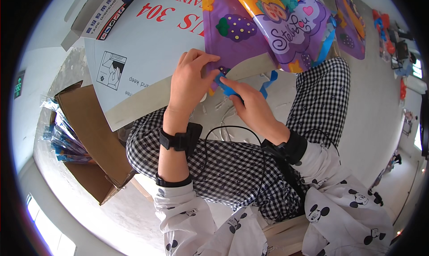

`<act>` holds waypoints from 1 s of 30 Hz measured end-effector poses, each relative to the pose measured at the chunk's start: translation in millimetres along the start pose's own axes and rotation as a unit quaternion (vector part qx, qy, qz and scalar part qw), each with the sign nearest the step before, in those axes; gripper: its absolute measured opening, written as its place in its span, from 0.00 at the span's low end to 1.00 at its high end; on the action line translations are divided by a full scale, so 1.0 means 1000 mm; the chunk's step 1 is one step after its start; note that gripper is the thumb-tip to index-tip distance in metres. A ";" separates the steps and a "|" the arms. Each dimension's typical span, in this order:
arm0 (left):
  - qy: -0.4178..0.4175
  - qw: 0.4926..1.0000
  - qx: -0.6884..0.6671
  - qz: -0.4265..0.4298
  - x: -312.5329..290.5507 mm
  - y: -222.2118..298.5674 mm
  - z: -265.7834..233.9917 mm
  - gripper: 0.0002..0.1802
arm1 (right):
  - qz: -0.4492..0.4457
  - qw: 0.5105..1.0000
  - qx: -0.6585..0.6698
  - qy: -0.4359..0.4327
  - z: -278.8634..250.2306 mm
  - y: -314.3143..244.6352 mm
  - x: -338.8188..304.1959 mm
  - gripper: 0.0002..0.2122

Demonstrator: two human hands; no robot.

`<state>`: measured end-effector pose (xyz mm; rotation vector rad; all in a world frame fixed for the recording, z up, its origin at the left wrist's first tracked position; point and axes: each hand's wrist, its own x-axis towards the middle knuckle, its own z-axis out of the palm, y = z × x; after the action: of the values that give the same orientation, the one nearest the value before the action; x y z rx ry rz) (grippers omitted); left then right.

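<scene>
A purple printed plastic sheet with fruit pictures lies across the far part of the work surface. At its near edge my left hand is closed, thumb and fingers pinching the corner of the sheet. Just to the right, my right hand is closed on a blue ribbon, its thumb and index finger almost touching my left thumb. The ribbon's loose end curls out to the right beyond my right hand. What lies between the fingertips is partly hidden.
A large white printed board covers the left of the work surface, with a tape dispenser box on it. A shiny printed bag hangs over the right side. An open cardboard box with plastic-wrapped packs stands at left.
</scene>
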<state>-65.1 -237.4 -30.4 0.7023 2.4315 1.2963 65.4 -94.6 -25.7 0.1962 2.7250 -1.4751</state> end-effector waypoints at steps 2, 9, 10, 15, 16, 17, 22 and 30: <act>0.010 1.000 -0.022 0.005 0.002 -0.007 0.000 0.14 | -0.010 1.000 -0.001 0.000 0.000 0.000 0.000 0.24; -0.007 0.998 -0.063 -0.008 0.002 -0.006 -0.003 0.15 | -0.009 1.000 -0.012 0.001 0.002 0.003 0.001 0.24; -0.017 0.998 -0.057 -0.018 0.001 -0.003 -0.004 0.16 | -0.014 1.000 -0.014 0.008 0.002 0.003 0.000 0.23; -0.021 0.999 -0.042 -0.020 0.000 -0.002 -0.005 0.18 | 0.003 1.000 -0.017 0.001 0.002 0.001 0.001 0.23; -0.023 0.999 -0.040 -0.022 0.001 -0.001 -0.005 0.19 | 0.001 1.000 -0.018 0.001 0.002 0.002 0.001 0.23; -0.023 0.999 -0.041 -0.022 0.001 -0.001 -0.005 0.19 | -0.001 1.000 -0.020 0.001 0.001 0.002 0.001 0.23; -0.023 1.000 0.009 -0.001 0.000 0.000 -0.005 0.24 | -0.001 1.000 -0.024 0.001 0.001 0.000 0.002 0.23; -0.014 1.000 0.027 0.000 0.001 0.004 -0.003 0.23 | -0.004 1.000 -0.027 0.009 0.000 0.002 0.003 0.23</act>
<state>-65.8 -237.0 -25.3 0.7310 2.4528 1.2158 63.0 -93.0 -27.3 0.1985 2.7791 -1.4051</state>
